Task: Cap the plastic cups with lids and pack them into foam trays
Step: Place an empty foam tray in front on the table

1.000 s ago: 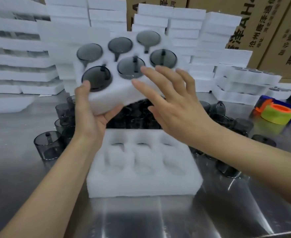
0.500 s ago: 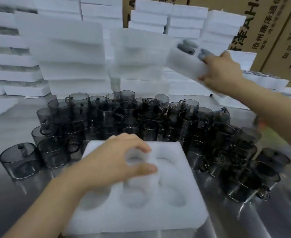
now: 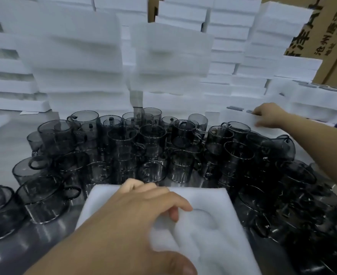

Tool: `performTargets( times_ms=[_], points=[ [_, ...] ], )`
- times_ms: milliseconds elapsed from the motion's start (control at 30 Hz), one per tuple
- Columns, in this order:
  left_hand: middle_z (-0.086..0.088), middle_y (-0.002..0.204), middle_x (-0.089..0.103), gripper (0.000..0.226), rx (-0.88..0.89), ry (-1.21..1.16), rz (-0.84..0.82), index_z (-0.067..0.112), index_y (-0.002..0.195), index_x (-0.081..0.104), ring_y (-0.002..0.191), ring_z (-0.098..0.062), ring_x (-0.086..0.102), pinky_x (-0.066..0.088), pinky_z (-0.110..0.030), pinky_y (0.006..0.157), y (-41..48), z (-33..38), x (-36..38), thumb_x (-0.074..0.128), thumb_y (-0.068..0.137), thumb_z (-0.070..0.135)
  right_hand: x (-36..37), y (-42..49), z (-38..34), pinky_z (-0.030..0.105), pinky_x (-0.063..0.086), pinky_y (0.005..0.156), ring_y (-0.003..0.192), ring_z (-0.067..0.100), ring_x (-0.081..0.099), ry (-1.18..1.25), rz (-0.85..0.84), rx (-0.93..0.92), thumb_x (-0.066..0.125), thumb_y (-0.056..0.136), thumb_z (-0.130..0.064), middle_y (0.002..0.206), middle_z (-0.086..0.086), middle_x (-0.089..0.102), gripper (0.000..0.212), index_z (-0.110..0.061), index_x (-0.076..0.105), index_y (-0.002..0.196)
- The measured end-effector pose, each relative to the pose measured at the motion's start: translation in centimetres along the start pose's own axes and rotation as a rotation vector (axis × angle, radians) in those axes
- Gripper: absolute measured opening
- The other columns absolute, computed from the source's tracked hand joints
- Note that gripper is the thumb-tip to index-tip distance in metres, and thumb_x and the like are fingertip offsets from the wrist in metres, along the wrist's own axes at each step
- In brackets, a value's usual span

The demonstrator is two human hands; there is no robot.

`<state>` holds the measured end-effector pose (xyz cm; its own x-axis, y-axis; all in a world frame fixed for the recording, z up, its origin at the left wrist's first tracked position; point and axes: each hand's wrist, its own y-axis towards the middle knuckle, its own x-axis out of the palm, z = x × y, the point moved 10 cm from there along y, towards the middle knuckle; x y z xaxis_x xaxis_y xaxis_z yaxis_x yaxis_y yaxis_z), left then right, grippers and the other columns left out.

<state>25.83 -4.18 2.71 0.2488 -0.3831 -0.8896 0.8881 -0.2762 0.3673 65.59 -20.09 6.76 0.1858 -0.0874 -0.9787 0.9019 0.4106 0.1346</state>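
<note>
1. The left hand (image 3: 131, 225) lies on top of the empty foam tray (image 3: 213, 235), nearest the viewer. Its fingers are bent down onto the foam and grasp the tray, with the index fingertip at the rim of a round cavity (image 3: 203, 217). The thumb lies along the near part of the tray. The tray extends to the right of and beyond this hand, flat on the table (image 3: 0, 147).
2. Beyond the left hand, and between the two hands, stands a dense group of dark translucent cups (image 3: 153, 147) with handles. Some are stacked, and most have no lid.
3. The right hand (image 3: 267, 116) is extended far to the right, well apart from the left hand. Its fingers are curled onto the filled foam tray (image 3: 237, 117), which carries dark lids (image 3: 234, 108) just left of the knuckles.
4. Behind both hands rise foam tray stacks (image 3: 74, 56). Cardboard boxes (image 3: 332, 36) stand above the right hand.
</note>
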Motion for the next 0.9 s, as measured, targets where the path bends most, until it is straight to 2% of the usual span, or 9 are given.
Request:
performTargets(
  times_ms=[67, 167, 267, 367, 433, 500, 633, 767, 900],
  points=[
    [0.020, 0.095, 0.060, 0.063, 0.010, -0.002, 0.048, 0.033, 0.106, 0.056, 0.086, -0.002, 0.047, 0.032, -0.019, 0.075, 0.1, 0.0, 0.0, 0.089, 0.052, 0.036, 0.1, 0.8, -1.2, 0.040, 0.044, 0.090, 0.105, 0.037, 0.056, 0.071, 0.001, -0.045, 0.061, 0.083, 0.001, 0.113, 0.024, 0.064, 0.029, 0.006, 0.065, 0.111],
    [0.030, 0.095, 0.049, 0.051, -0.093, -0.199, -0.012, 0.042, 0.110, 0.059, 0.095, -0.003, 0.051, 0.030, -0.019, 0.083, 0.1, -1.6, 1.1, 0.064, 0.061, 0.054, -0.1, 1.4, -3.0, 0.034, 0.040, 0.096, 0.113, 0.034, 0.056, 0.195, 0.007, -0.103, 0.059, 0.084, 0.007, 0.122, 0.019, 0.063, 0.037, -0.002, 0.066, 0.118],
    [0.033, 0.092, 0.047, 0.058, -0.089, -0.244, -0.025, 0.044, 0.116, 0.049, 0.094, -0.004, 0.051, 0.029, -0.020, 0.082, 0.2, -2.0, 1.5, 0.052, 0.061, 0.062, -0.3, 1.4, -3.6, 0.036, 0.039, 0.102, 0.119, 0.031, 0.054, 0.237, -0.055, -0.139, 0.059, 0.085, 0.007, 0.130, 0.016, 0.059, 0.043, -0.006, 0.062, 0.126],
    [0.031, 0.097, 0.055, 0.062, -0.085, -0.269, -0.063, 0.053, 0.118, 0.047, 0.094, 0.001, 0.048, 0.028, -0.015, 0.081, 0.0, -1.7, 1.1, 0.060, 0.059, 0.069, -1.7, 0.2, -3.9, 0.036, 0.039, 0.101, 0.118, 0.030, 0.055, 0.201, -0.053, -0.170, 0.058, 0.087, 0.002, 0.129, 0.015, 0.060, 0.042, -0.007, 0.061, 0.127],
    [0.031, 0.106, 0.054, 0.070, -0.130, -0.243, -0.097, 0.061, 0.115, 0.047, 0.101, 0.001, 0.044, 0.025, -0.011, 0.084, 0.0, -1.8, 0.9, 0.065, 0.050, 0.080, -4.4, -1.3, -5.1, 0.034, 0.038, 0.102, 0.119, 0.027, 0.056, 0.224, 0.046, -0.236, 0.056, 0.089, 0.001, 0.129, 0.015, 0.060, 0.038, -0.006, 0.061, 0.126],
    [0.031, 0.106, 0.054, 0.070, -0.154, -0.248, -0.090, 0.061, 0.111, 0.050, 0.104, 0.006, 0.040, 0.024, -0.012, 0.088, 0.0, -1.8, 0.6, 0.068, 0.046, 0.079, -7.9, -3.6, -6.9, 0.029, 0.035, 0.102, 0.120, 0.026, 0.055, 0.270, 0.174, -0.310, 0.053, 0.091, 0.001, 0.129, 0.013, 0.061, 0.037, -0.006, 0.061, 0.125],
    [0.032, 0.098, 0.058, 0.056, -0.199, -0.346, -0.052, 0.052, 0.099, 0.062, 0.099, 0.015, 0.042, 0.025, -0.011, 0.091, 0.2, -1.6, 0.3, 0.082, 0.048, 0.061, -14.8, -10.5, -10.9, 0.021, 0.038, 0.094, 0.109, 0.021, 0.060, 0.336, 0.339, -0.437, 0.050, 0.092, -0.001, 0.116, 0.008, 0.068, 0.032, -0.009, 0.067, 0.117],
    [0.024, 0.084, 0.064, 0.053, -0.244, -0.426, -0.021, 0.043, 0.093, 0.069, 0.087, 0.005, 0.058, 0.040, -0.021, 0.093, 0.4, -2.2, 0.4, 0.079, 0.044, 0.061, -18.6, -18.1, -15.6, 0.026, 0.045, 0.090, 0.094, 0.014, 0.061, 0.339, 0.327, -0.534, 0.052, 0.093, -0.008, 0.103, 0.004, 0.072, 0.026, -0.014, 0.072, 0.108],
    [0.014, 0.081, 0.067, 0.047, -0.260, -0.431, -0.004, 0.035, 0.096, 0.071, 0.083, -0.004, 0.062, 0.047, -0.017, 0.082, 0.7, -2.7, 0.3, 0.087, 0.052, 0.043, -18.2, -22.9, -18.0, 0.013, 0.043, 0.061, 0.071, -0.006, 0.063, 0.494, 0.178, -0.462, 0.054, 0.093, -0.020, 0.085, -0.014, 0.069, 0.020, -0.027, 0.070, 0.101]
  ],
)
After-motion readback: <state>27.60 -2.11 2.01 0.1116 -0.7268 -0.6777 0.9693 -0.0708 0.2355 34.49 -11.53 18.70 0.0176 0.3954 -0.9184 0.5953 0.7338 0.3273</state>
